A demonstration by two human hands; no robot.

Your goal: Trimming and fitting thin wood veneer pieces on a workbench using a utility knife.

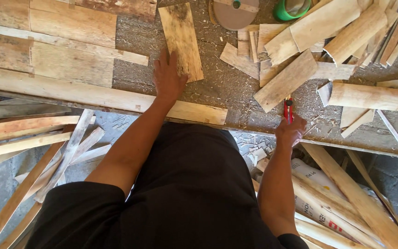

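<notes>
My left hand point(167, 78) lies spread on the flat, dark-stained wooden slat point(181, 40), steadying it near the workbench's point(217, 87) front edge; my right hand point(291, 131) grips a red-handled tool point(288, 109).

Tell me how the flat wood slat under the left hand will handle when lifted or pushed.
The slat looks thin and flat, so probably light and fairly stiff. It lies flat on the bench, so it should slide, not roll; the sawdust may ease that. Its rough, stained face likely gives the left hand good grip, with some splinter risk.
</notes>
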